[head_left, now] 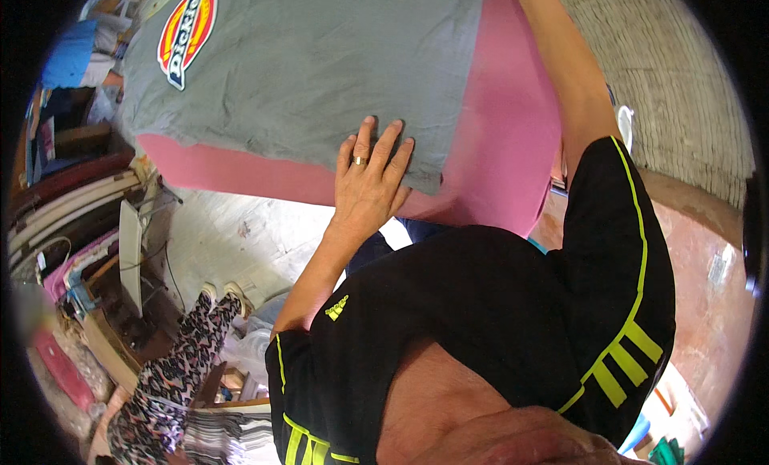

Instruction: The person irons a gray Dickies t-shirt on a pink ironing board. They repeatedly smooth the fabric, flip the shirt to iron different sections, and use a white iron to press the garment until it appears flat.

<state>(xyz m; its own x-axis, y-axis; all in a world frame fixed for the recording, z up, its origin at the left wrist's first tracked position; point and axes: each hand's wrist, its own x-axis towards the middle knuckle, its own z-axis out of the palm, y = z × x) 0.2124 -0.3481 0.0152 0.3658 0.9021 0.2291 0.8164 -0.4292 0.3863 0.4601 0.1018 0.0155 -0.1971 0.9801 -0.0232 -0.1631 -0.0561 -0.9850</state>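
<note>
Grey T-shirt [312, 64] is spread flat on a pink padded surface [505, 128], filling the upper middle of my head view, with a round red-and-yellow printed badge [187, 34] near its top left. The pink surface sticks out past the shirt along the lower edge and on the right side.

Next biggest: my own black shirt with yellow-green stripes [513, 321] fills the lower centre and right. A pale, stained floor [248, 241] shows below the pink edge. Upper right I see a woven, ribbed wall or mat [673, 80], and a reddish floor [705, 289] below it.

Lower left, another person in patterned leggings [180, 361] and light shoes [224, 293] is near cluttered shelves and boards [72, 217]; their hands I can't make out.

My left hand [370, 181] lies palm down on the shirt's lower hem near its right corner, fingers spread wide and flat, gripping nothing, just pressing cloth onto the pink surface. A gold ring [360, 161] sits on one finger.

My right forearm [573, 72] runs up along the right edge of the pink surface and leaves the frame at the top. That hand is out of view, so I can't tell if it's wide, closed or holding anything.
</note>
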